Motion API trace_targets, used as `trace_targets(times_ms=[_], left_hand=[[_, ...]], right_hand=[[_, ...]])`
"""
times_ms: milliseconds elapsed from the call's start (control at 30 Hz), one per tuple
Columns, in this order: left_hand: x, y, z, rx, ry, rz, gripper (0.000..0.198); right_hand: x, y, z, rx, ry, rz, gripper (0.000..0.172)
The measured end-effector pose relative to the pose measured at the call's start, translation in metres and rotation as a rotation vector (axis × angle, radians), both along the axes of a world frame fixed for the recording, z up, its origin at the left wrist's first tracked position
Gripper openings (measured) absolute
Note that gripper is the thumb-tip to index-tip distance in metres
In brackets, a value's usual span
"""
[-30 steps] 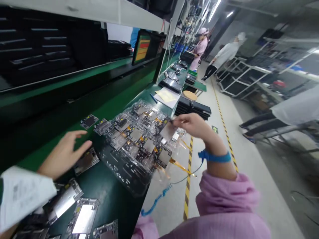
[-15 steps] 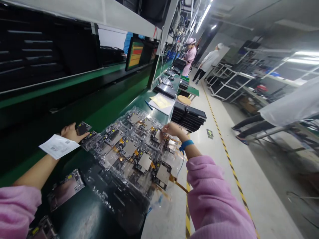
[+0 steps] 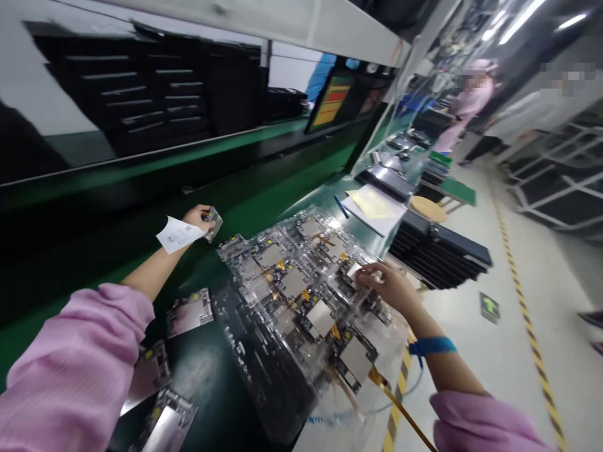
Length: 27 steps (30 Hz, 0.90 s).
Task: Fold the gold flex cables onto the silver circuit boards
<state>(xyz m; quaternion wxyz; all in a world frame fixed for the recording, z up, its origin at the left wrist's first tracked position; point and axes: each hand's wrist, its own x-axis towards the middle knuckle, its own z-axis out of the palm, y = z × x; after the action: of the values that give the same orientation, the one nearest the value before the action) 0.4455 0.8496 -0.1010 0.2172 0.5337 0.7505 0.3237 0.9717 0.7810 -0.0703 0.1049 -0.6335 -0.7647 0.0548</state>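
Note:
My left hand point(image 3: 196, 218) is closed on a small circuit board point(image 3: 214, 225), held up beside the left edge of a clear plastic blister tray point(image 3: 287, 333). A white printed paper slip point(image 3: 176, 235) lies over my left wrist. Several circuit boards with silver metal plates and orange flex cables sit in the tray, one of them a board point(image 3: 320, 317) near its middle. My right hand point(image 3: 389, 285), with a blue strap point(image 3: 433, 346) on its wrist, pinches a circuit board point(image 3: 349, 274) at the tray's right side; its fingertips partly cover that board.
Loose circuit boards point(image 3: 190, 312) lie on the dark green bench point(image 3: 202, 370) at left. Papers point(image 3: 377, 210) and a blue pen point(image 3: 341, 207) lie beyond the tray. Stacked black devices point(image 3: 433, 251) stand beside the bench at right. A person in pink point(image 3: 471, 103) stands farther along.
The view has swung left. My left hand has lifted the circuit board and tilted it up. My right hand stays at the tray's right side, its fingers on a board.

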Motion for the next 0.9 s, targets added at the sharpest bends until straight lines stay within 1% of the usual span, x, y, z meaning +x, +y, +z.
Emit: trace_targets(times_ms=[67, 100, 133, 167, 233, 300, 367, 433, 467, 533, 633, 700, 767, 800, 833, 900], left_hand=[[-0.021, -0.027, 0.017, 0.039, -0.086, 0.065, 0.035], [-0.033, -0.047, 0.026, 0.058, -0.131, 0.088, 0.038], [-0.044, -0.072, 0.036, 0.076, -0.180, 0.102, 0.041], [-0.055, -0.101, 0.045, 0.089, -0.229, 0.112, 0.045], [-0.072, -0.170, 0.060, 0.099, -0.320, 0.131, 0.052], [-0.081, -0.244, 0.071, 0.090, -0.400, 0.152, 0.057], [-0.081, -0.315, 0.076, 0.053, -0.510, 0.162, 0.059], [-0.073, -0.378, 0.076, 0.013, -0.601, 0.172, 0.057], [-0.066, -0.406, 0.075, 0.008, -0.616, 0.188, 0.054], [-0.051, -0.454, 0.071, 0.021, -0.579, 0.237, 0.048], [-0.027, -0.506, 0.063, 0.042, -0.530, 0.350, 0.042], [-0.015, -0.532, 0.058, 0.058, -0.550, 0.419, 0.041], [-0.008, -0.552, 0.052, 0.082, -0.584, 0.471, 0.040], [-0.006, -0.560, 0.048, 0.083, -0.605, 0.484, 0.041], [-0.005, -0.566, 0.044, 0.077, -0.625, 0.494, 0.042], [-0.005, -0.576, 0.035, 0.054, -0.659, 0.499, 0.045]], right_hand=[[-0.005, -0.005, 0.005, 0.055, -0.004, -0.026, 0.044], [-0.011, -0.010, 0.010, 0.080, 0.009, -0.032, 0.047], [-0.020, -0.017, 0.018, 0.093, 0.034, -0.019, 0.048], [-0.033, -0.027, 0.028, 0.090, 0.069, 0.023, 0.048], [-0.067, -0.053, 0.054, 0.041, 0.132, 0.198, 0.043], [-0.109, -0.087, 0.081, 0.007, 0.148, 0.434, 0.035], [-0.155, -0.124, 0.103, 0.009, 0.167, 0.654, 0.026], [-0.202, -0.162, 0.114, -0.002, 0.237, 0.813, 0.018], [-0.225, -0.181, 0.115, -0.028, 0.290, 0.868, 0.015], [-0.274, -0.217, 0.109, -0.105, 0.405, 0.953, 0.011], [-0.343, -0.265, 0.086, -0.187, 0.544, 1.003, 0.013], [-0.381, -0.292, 0.068, -0.221, 0.601, 1.003, 0.016], [-0.409, -0.313, 0.054, -0.264, 0.632, 1.013, 0.009], [-0.419, -0.321, 0.048, -0.287, 0.634, 1.020, 0.004], [-0.426, -0.328, 0.044, -0.308, 0.628, 1.019, 0.004], [-0.436, -0.337, 0.036, -0.336, 0.602, 0.998, 0.011]])
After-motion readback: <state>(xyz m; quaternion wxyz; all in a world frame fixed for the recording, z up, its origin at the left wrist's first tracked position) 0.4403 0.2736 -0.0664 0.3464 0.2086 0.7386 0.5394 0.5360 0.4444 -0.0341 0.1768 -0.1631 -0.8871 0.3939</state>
